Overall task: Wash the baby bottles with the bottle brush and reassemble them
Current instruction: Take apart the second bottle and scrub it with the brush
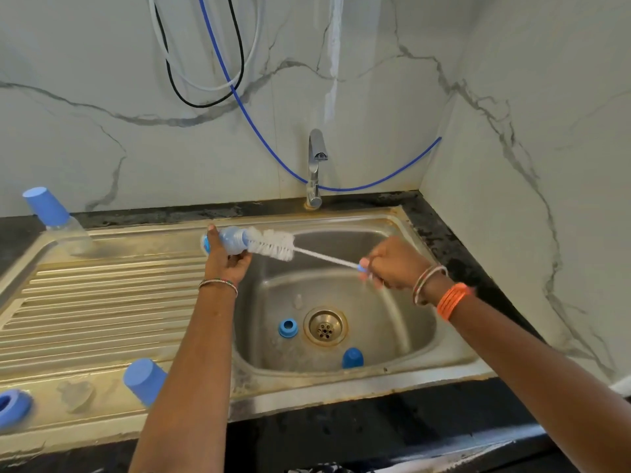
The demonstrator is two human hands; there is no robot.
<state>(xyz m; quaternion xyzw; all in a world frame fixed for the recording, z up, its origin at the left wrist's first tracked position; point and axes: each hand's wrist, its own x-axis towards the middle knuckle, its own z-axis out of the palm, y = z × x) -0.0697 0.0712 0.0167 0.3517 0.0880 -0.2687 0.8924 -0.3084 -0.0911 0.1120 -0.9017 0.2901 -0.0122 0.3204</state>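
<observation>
The left hand (223, 259) has its fingers curled round a small clear baby bottle (232, 241), holding it on its side above the left rim of the sink (392, 367), mouth turned toward 3 o'clock; that tilt probably lets the brush go in straight and lets water run down into the basin. The right hand (392, 264) closes its fingers round the blue end of the bottle brush (273, 246), whose thin white wire stem slants up toward 10 o'clock, so the white bristle head sits right at the bottle's mouth, mostly outside it. Holding the far end of the stem likely gives reach for a push-and-twist stroke. The tap (316, 165) stands at 12 o'clock from the basin, and no water is visibly running. Parts lie apart, apparently so each can be washed on its own. Counting: two bottles, the held one and a capped bottle (56, 216) standing on the draining board at 9 o'clock; three blue caps, one on that bottle, a loose cap (143, 380) on the board at 7 o'clock, and a dark cap (352, 358) in the basin at 5 o'clock of the drain (324, 326); two blue collar rings, a basin ring (288, 328) just beside the drain and an edge ring (12, 406) at the far left; one brush.
</observation>
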